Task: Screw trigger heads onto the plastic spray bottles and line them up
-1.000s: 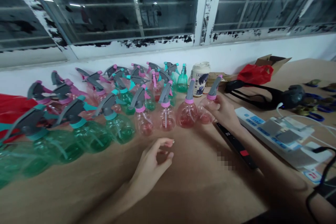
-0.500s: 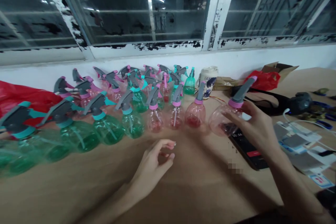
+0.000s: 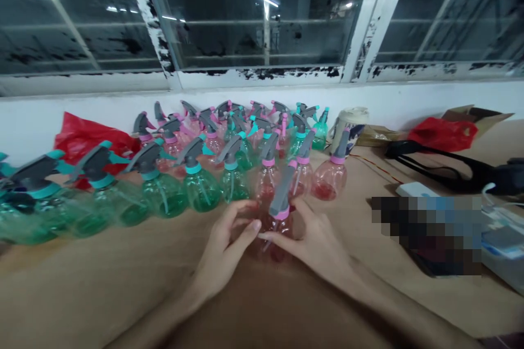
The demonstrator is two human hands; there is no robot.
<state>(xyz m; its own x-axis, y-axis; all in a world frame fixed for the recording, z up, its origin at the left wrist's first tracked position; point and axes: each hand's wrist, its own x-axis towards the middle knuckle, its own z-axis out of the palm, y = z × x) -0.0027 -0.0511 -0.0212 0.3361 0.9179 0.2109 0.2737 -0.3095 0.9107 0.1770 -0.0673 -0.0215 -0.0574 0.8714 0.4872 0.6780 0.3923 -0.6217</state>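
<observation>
A pink spray bottle (image 3: 281, 223) with a grey trigger head and pink collar is in front of me at the middle. My right hand (image 3: 321, 242) holds its body from the right, thumb across the near side. At the left side of that bottle is my left hand (image 3: 229, 242), its fingers curved and thumb apart; whether it touches the bottle cannot be told. Just behind stand more pink spray bottles (image 3: 329, 180) with red liquid. Leftward runs a row of green spray bottles (image 3: 202, 191) with teal collars and green liquid.
Several more spray bottles crowd along the wall. A paper cup (image 3: 347, 122), a red bag (image 3: 444, 132) and a black strap (image 3: 434, 161) lie back right. Another red bag (image 3: 92, 133) is at left. A blurred-out patch covers a dark object (image 3: 434, 240) at right.
My right hand has brought the pink spray bottle from the right to the middle, beside my left hand. The view has turned a little to the left.
</observation>
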